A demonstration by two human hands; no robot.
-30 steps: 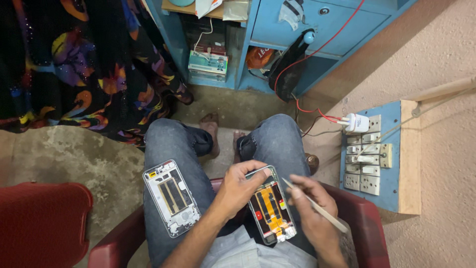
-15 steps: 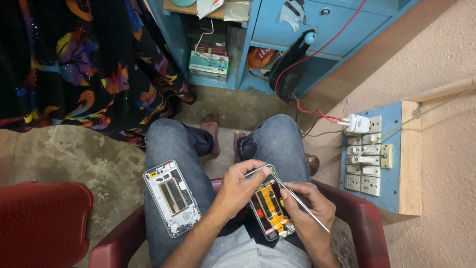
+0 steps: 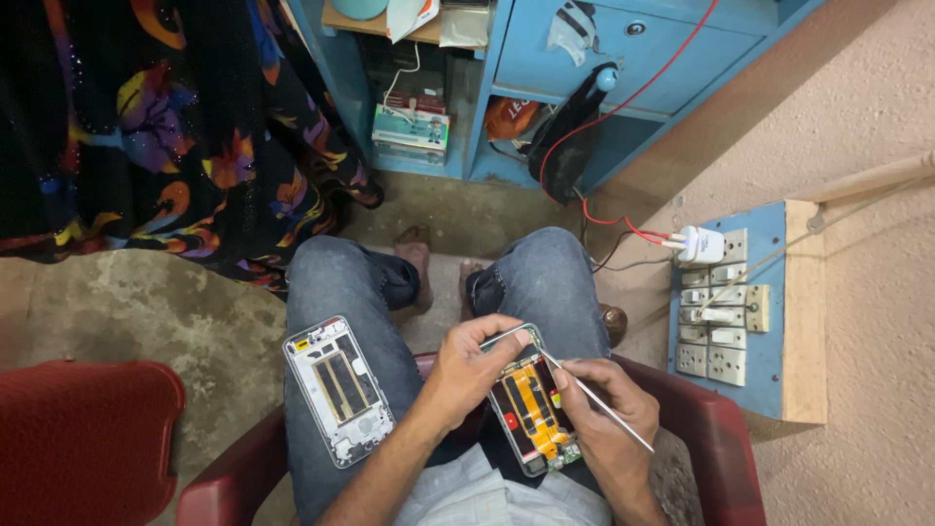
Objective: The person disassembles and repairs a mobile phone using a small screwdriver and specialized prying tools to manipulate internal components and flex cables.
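Hands meet over an opened phone [image 3: 531, 414] that lies on the person's right thigh, just inside the right arm of the red chair [image 3: 701, 429]. The left hand [image 3: 472, 375] is closed around the phone's upper end, thumb and fingers pinching its top edge. The right hand [image 3: 599, 409] grips a thin metal tool [image 3: 594, 399] like a pen, its tip touching the phone's right edge near the top. The phone's long axis runs roughly along the thigh, top end pointing away from the body toward the knee, lower end tilted slightly toward the chair's right arm; its yellow and orange innards face up. There is little room on the right, where the chair arm sits close beside the right hand. On the left thigh, well apart from the hands, rests a white phone frame [image 3: 338, 390], lying nearly parallel. The gap between the knees is open down to the bare feet [image 3: 429, 263] on the concrete floor [image 3: 136, 312]. Farther off stand a blue cabinet [image 3: 584, 58] and, at the right, a blue switchboard [image 3: 735, 292].
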